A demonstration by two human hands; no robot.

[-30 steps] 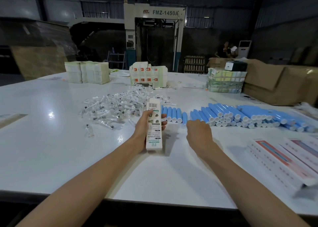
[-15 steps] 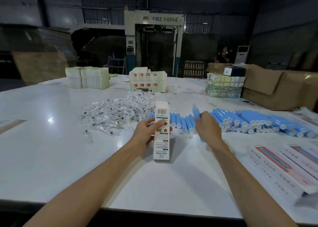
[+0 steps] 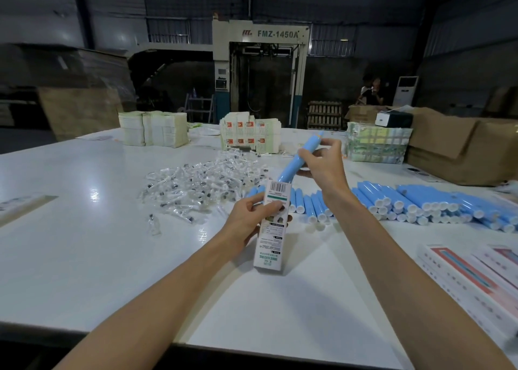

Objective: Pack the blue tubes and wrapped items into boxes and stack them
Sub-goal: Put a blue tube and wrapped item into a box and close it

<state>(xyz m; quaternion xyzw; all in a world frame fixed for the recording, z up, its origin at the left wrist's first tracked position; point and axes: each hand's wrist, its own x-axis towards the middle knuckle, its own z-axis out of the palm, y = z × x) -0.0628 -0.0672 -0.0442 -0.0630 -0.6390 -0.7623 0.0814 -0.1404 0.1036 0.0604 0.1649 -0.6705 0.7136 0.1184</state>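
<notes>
Gripping a narrow white printed carton (image 3: 269,246) around its upper half, the left hand (image 3: 249,218) holds it almost upright over the white bench (image 3: 84,257). The right hand (image 3: 326,168) has its fingers curled around one light blue plastic tube (image 3: 294,162). This tube is slanted, with its lower end at the top of the carton; whether it is already inside, I cannot tell. Just behind the hands lies a long row of blue tubes with white caps (image 3: 420,204). To the left of the row is a heap of small clear-wrapped items (image 3: 201,187). Flat white boxes with red print (image 3: 471,280) lie at the right edge. Stacks of folded cartons (image 3: 152,130) and brown cardboard boxes (image 3: 462,151) stand at the far side.
</notes>
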